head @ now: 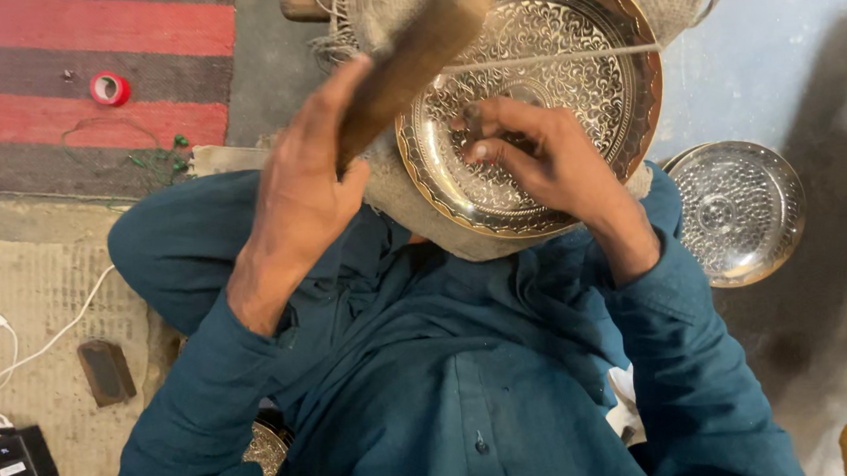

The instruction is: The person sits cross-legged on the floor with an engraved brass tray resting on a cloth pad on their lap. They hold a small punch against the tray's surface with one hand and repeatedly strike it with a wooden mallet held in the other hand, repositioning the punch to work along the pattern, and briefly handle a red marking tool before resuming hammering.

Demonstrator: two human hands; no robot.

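Grey floor [772,65] and striped rug [97,81] surround the engraved plate [571,95].

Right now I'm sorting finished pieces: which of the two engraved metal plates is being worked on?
The larger brass-rimmed plate on the burlap pad, under the right hand; the smaller plate lies untouched on the floor.

**A:** Lighting's decent, soft daylight, fairly bright overall. Glare bounces off the engraved brass plate [542,97], and a big soft shadow lies along the right edge of the floor [811,73].

**B:** Yeah, and the wooden block [414,55] in the left hand [301,196] is smeared with motion blur. The blue sleeves look sharp.
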